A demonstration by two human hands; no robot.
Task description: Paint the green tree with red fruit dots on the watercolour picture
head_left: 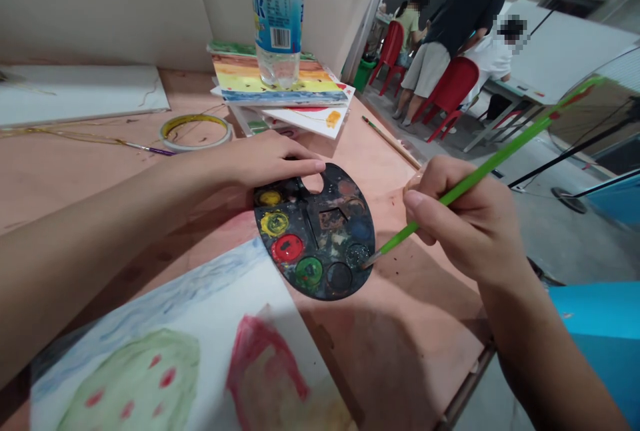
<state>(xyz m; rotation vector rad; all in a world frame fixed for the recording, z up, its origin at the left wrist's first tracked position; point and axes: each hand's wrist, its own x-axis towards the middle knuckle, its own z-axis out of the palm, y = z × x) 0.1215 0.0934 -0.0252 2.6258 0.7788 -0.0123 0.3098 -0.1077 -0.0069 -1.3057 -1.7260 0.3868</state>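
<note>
My right hand [457, 217] is closed round a green paintbrush [480, 171], whose bristles touch the lower right edge of a black oval palette [325, 231]. Wells of yellow, red, green and dark paint line the palette's rim. My left hand [285, 161] rests at the palette's top edge, its index finger lying over the rim beside the thumb hole; its other fingers are partly hidden. Below the palette lies a painting [215, 324] with a pale green shape dotted in red, a red outlined shape and blue strokes.
A bottle [279, 24] stands on stacked paintings [235, 77] at the back. Left of them are a tape roll [195, 132], a thin purple brush [150, 149] and a white board [80, 94]. Another brush [390, 141] lies near the table's right edge. People and red chairs are beyond.
</note>
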